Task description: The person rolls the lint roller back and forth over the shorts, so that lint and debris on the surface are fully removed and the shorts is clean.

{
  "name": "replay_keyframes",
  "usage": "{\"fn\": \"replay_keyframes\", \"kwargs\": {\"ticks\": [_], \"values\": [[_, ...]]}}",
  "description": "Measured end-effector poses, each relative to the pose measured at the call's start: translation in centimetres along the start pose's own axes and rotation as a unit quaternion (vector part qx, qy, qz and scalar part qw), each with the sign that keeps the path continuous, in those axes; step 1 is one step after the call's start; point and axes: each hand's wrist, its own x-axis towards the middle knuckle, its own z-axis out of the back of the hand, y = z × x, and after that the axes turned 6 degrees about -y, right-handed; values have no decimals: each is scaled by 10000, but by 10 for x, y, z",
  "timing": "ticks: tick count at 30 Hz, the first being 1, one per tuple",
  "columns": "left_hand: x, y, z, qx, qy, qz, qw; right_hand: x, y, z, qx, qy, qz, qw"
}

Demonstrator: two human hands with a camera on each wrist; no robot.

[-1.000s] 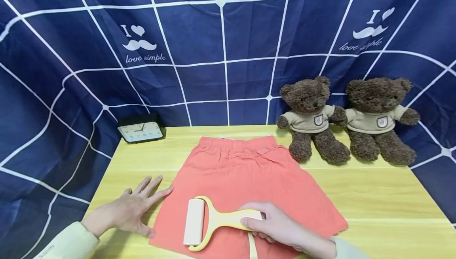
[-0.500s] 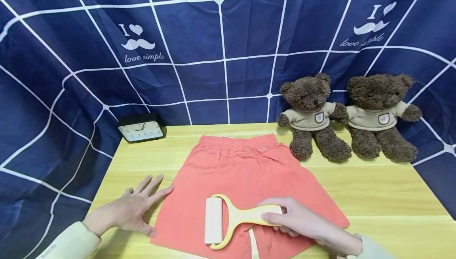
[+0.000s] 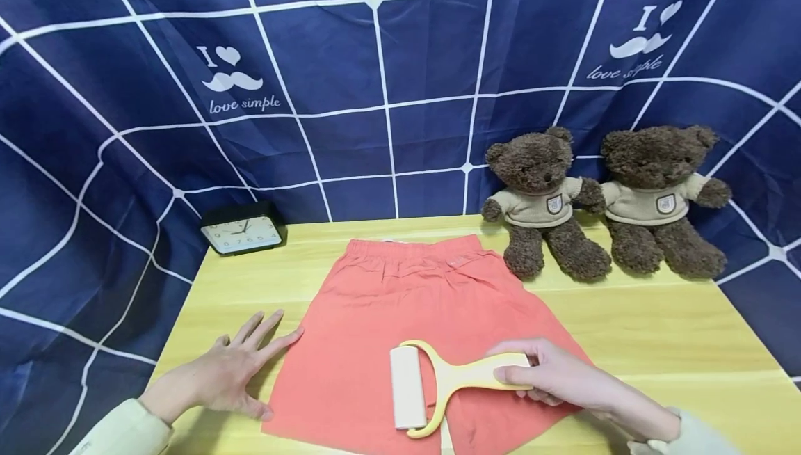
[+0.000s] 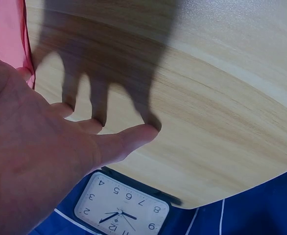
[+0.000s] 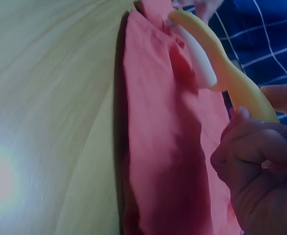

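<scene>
Coral-red shorts [image 3: 375,316] lie spread on the table, waistband toward the back wall. My right hand [image 3: 551,375] grips the yellow handle of a lint roller [image 3: 408,387], thumb on top. Its white roller rests over the middle of the shorts, near the gap between the legs. In the right wrist view, fingers curl round the handle end of the lint roller [image 5: 249,95]. My left hand [image 3: 228,375] is spread at the shorts' left edge, thumb and a fingertip touching the cloth. The left wrist view shows the left hand [image 4: 50,142] with its fingers on the table.
A black-cased clock [image 3: 243,229] stands at the table's back left corner. Two brown teddy bears in beige sweaters, a left bear [image 3: 538,197] and a right bear [image 3: 657,197], sit at the back right. Dark blue checked cloth [image 3: 338,51] hangs behind the wood-grain table [image 3: 676,350].
My right hand has carried the lint roller rightward across the shorts, from the left leg toward the middle. The left hand stays at the left edge. The head view has shifted slightly.
</scene>
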Motion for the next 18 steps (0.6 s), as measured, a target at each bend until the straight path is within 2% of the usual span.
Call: {"fn": "replay_keyframes", "kwargs": {"ticks": [5,11,18], "values": [[-1,0,-1,-6,-5,-61,10000,-9,-3,15,57,93,109,9999],[-1,1,-1,-2,-97,-114,9999,-20,-4,32,-5,153,-43,9999],[-1,0,0,-23,-27,-23,10000,-27,-8,53,128,252,-54,9996]]}}
